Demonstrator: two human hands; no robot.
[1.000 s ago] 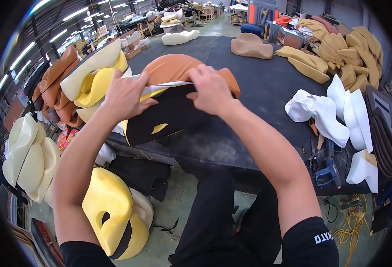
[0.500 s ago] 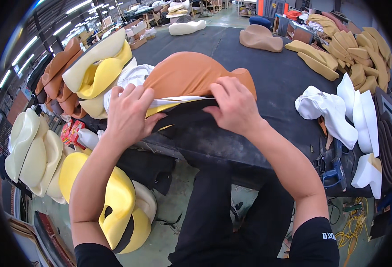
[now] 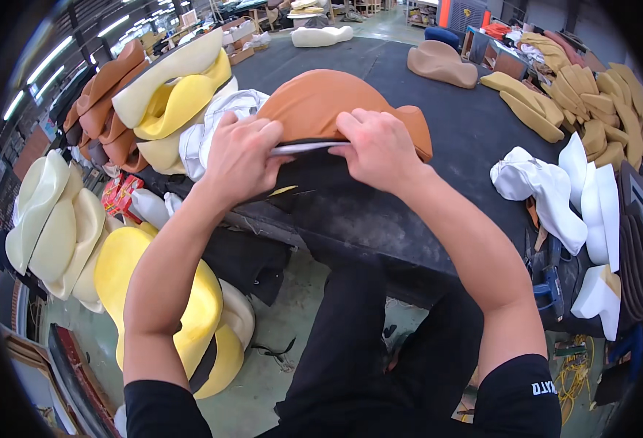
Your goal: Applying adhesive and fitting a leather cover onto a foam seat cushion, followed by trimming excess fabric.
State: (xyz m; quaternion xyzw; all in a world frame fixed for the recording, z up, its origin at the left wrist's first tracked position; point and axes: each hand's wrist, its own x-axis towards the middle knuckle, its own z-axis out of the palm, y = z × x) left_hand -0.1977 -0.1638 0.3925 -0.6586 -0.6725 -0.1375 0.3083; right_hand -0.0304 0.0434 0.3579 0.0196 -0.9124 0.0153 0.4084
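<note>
A curved foam piece wearing a tan-brown cover (image 3: 328,102) lies in front of me on the black-topped table (image 3: 350,226). My left hand (image 3: 245,157) is closed on the cover's near left edge, thumb below and fingers on top. Along the same edge, my right hand (image 3: 380,150) pinches the cover with its fingers over the brown face. Between the hands the edge is folded, and its pale underside shows as a narrow strip. White crumpled fabric (image 3: 215,131) lies just beyond my left hand.
Yellow and cream foam pieces (image 3: 182,102) and brown covered pieces (image 3: 113,109) are stacked at the left. More yellow foam (image 3: 135,270) stands below the table's edge. At the right are white covers (image 3: 533,186), a blue tool (image 3: 550,292) and tan pieces (image 3: 588,95).
The yellow foam strip under the cover's edge is now hidden as the edge is folded over. My right hand has moved closer to my left. The whole view has shifted slightly.
</note>
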